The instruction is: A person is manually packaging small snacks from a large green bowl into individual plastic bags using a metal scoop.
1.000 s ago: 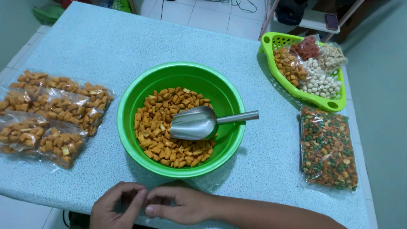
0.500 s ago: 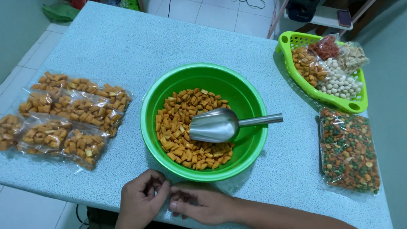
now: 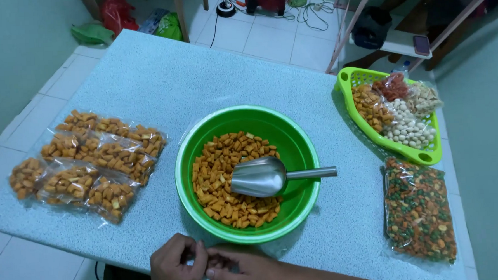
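Both hands, left (image 3: 173, 269) and right (image 3: 246, 271), sit pinched together at the worktop's (image 3: 145, 77) near edge, fingertips on something too small for us to make out. We'd guess it's light and flimsy, best held by fingertips.

Scoop (image 3: 264, 177): smooth brushed metal. Bowl (image 3: 203, 128) at centre: glossy green plastic. Basket (image 3: 350, 82) at 2 o'clock: glossy perforated plastic. Snack bags (image 3: 87, 158) at 9 o'clock: clear shiny film. Tabletop (image 3: 162, 76): matt, speckled.
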